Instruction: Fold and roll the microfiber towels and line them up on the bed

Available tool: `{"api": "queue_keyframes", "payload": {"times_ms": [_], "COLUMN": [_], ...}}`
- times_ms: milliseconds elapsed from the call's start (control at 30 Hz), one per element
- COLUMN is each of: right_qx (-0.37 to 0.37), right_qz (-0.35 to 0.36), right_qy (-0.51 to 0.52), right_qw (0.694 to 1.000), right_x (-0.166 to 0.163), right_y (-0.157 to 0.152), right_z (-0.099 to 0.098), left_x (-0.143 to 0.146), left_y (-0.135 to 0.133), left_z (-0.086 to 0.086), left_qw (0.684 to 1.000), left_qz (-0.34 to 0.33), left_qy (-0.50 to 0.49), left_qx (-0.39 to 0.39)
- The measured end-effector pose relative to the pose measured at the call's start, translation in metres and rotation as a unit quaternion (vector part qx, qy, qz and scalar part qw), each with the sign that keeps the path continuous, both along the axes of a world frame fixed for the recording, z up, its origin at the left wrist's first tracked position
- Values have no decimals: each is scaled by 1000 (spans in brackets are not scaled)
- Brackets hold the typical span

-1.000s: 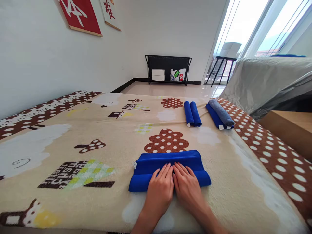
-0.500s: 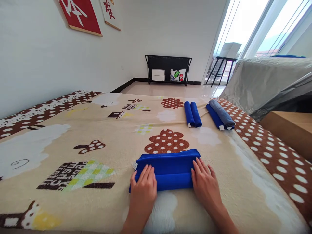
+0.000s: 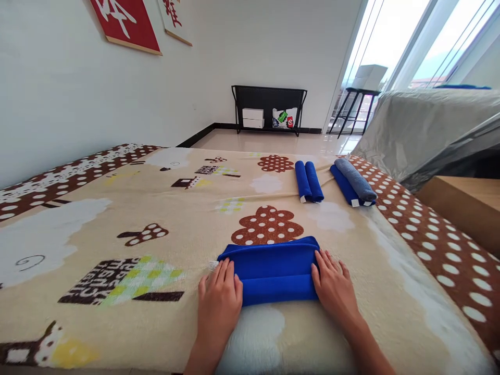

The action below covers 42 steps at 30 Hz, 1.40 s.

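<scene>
A folded blue towel (image 3: 277,276) lies flat on the patterned blanket (image 3: 187,333) in front of me, with a fold line running across it and a white tag at its left end. My left hand (image 3: 221,297) rests on the towel's left end, palm down, fingers stretched out. At the opposite end, my right hand (image 3: 334,286) touches the towel's right edge with its fingers extended. Neither hand grips the cloth. Part of the towel's left end is hidden under my left hand.
Two rolled blue towels (image 3: 308,181) lie side by side farther back. To their right, a grey-blue rolled towel (image 3: 354,179) sits on a blue one (image 3: 344,186). Beyond the bed stand a black rack (image 3: 269,99) and a stool (image 3: 361,92). A brown box (image 3: 464,208) is at right.
My left hand has slid a little left and my right hand slightly right, toward the towel's ends. More of the blue cloth shows between them. The other towels stay put.
</scene>
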State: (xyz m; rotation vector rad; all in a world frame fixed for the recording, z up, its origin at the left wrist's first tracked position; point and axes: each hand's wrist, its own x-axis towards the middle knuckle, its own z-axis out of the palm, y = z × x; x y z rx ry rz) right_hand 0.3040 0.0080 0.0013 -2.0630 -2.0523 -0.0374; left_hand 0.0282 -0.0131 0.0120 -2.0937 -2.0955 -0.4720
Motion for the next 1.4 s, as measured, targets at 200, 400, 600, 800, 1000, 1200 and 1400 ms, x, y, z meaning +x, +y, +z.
{"api": "queue_keyframes", "payload": {"times_ms": [200,400,600,800,1000,1200,1400], "right_qx": [-21,-45,-18,-48,-74,-64,-86], "right_qz": [186,100,3,152,107,38,204], "right_qy": [63,68,6,53,69,52,68], "right_qw": [980,992,1000,986,989,996,973], "right_x": [-61,-33,6,-55,-32,4,-39], "right_y": [3,15,17,18,36,41,39], "right_z": [12,11,2,11,11,9,25], "left_x": [66,34,1,45,16,-12,13], "left_y": [10,24,18,36,50,46,58], "left_z": [9,9,3,10,6,6,17], "left_qw": [977,994,1000,979,993,999,984], "left_qz": [-203,-89,10,-187,-70,19,-153], "left_qy": [-38,-26,7,-3,-21,10,5], "left_qx": [-51,-53,-24,-86,-87,-49,-95]}}
